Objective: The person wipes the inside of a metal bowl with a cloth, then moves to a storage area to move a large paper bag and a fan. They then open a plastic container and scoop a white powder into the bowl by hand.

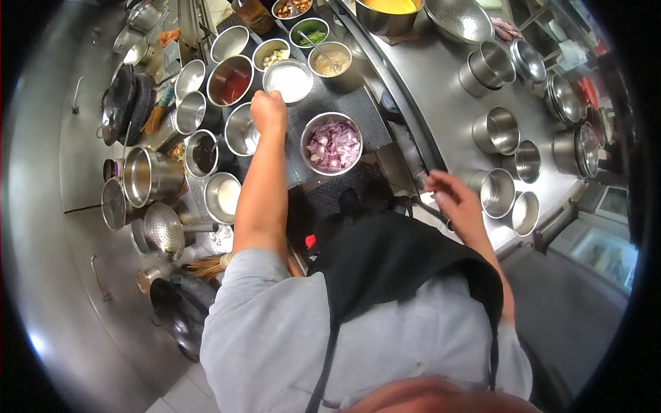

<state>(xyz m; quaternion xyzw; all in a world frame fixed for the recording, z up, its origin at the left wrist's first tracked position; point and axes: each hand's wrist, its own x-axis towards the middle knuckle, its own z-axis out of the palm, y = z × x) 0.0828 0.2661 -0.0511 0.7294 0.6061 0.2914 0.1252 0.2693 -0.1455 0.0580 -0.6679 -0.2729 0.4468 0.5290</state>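
My left hand point(268, 111) reaches forward with its fingers closed at the near rim of a steel bowl of white contents point(289, 81); the fingertips are hidden. Below that hand stands another steel bowl point(237, 129). A steel bowl of cut purple onions point(334, 144) sits to the right of my left forearm, touched by neither hand. My right hand point(456, 203) hovers by the right-hand counter edge, its fingers loosely bent and apart, with nothing in them. Nearest to it is a steel pot point(496, 193).
Around my left hand stand bowls of red liquid point(231, 81), garlic cloves point(270, 54), chopped greens point(310, 32) and a pale paste point(330, 60). A perforated ladle point(164, 230) and woks point(124, 103) lie left. Several steel pots point(496, 129) stand on the right counter point(441, 89).
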